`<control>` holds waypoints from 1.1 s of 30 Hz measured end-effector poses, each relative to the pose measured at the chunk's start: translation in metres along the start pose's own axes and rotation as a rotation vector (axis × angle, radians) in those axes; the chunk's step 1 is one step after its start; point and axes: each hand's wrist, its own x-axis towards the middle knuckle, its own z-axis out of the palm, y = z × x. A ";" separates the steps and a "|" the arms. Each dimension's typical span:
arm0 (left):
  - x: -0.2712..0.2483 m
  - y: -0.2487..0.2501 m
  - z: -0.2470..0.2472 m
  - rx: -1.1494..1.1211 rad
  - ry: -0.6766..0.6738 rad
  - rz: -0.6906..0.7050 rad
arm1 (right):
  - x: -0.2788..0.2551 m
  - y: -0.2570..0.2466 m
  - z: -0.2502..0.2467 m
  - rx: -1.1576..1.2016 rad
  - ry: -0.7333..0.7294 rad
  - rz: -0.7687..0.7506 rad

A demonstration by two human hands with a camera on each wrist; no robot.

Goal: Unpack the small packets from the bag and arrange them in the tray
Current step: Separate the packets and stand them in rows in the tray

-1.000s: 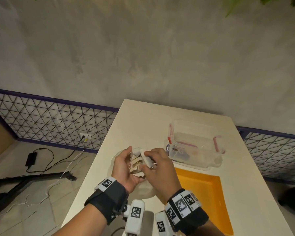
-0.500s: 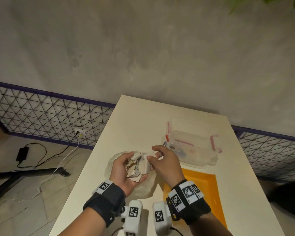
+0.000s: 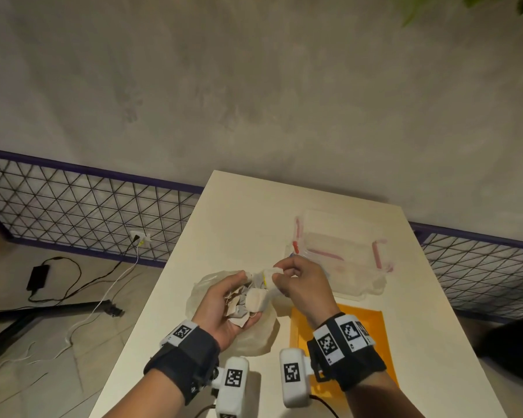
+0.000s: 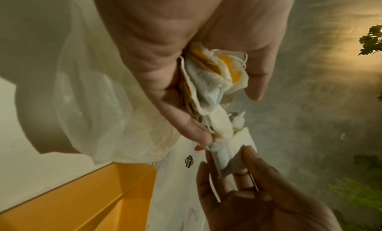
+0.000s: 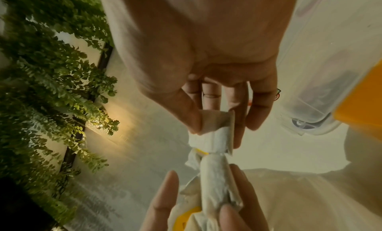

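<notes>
Packets (image 3: 248,306) lie bunched in my cupped left hand (image 3: 221,306), above the thin plastic bag (image 3: 260,333) on the table (image 3: 242,212). From my head camera, my right hand (image 3: 302,285) pinches one white packet (image 3: 273,272) at the far end of the bunch, its long side running from my left palm toward the clear box (image 3: 341,251). An orange tray (image 3: 372,327) lies on the table just nearer to me than the box. Behind the table are a grey wall (image 3: 254,86), a wire mesh fence (image 3: 73,212) and cables (image 3: 73,285) on the floor.

At my left wrist, the packets (image 4: 208,87) sit between curled fingers (image 4: 186,120) and thumb, lengthwise along the hand; the orange tray (image 4: 82,201) shows below.

At my right wrist, thumb and fingers (image 5: 190,113) squeeze the packet (image 5: 215,136), which points toward my left hand (image 5: 161,210). Green leaves (image 5: 51,71) hang to the left.
</notes>
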 end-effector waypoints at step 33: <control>0.000 0.001 0.012 0.360 -0.148 0.099 | 0.027 -0.046 -0.024 -0.230 0.017 -0.147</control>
